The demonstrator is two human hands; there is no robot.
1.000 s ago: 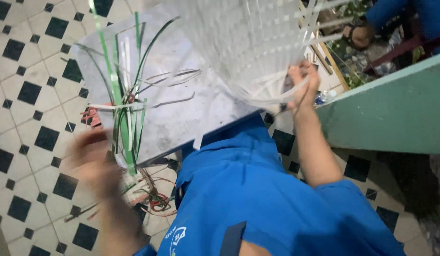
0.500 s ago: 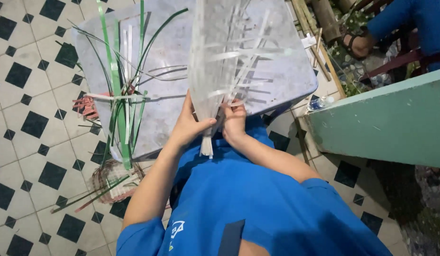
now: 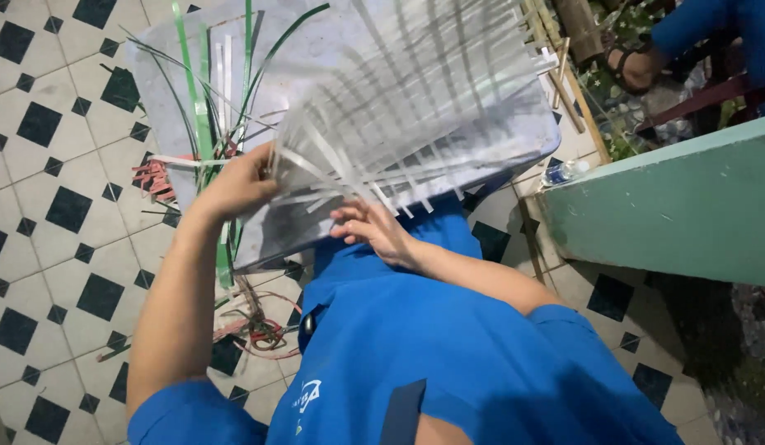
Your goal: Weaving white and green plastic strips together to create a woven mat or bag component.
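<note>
We see our bare left hand and right hand on a woven mat of thin, glossy, translucent white plastic strips, beside smooth green plastic strapping, over a dull grey sheet and glazed, black-and-white floor tiles.

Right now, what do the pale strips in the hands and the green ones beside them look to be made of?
The pale strips look like thin plastic strapping, semi-clear and glossy; they flex and catch light. The green strips seem the same stuff, dyed, bending in smooth curves. The left hand grips the pale ones; the right hand touches their ends.
</note>
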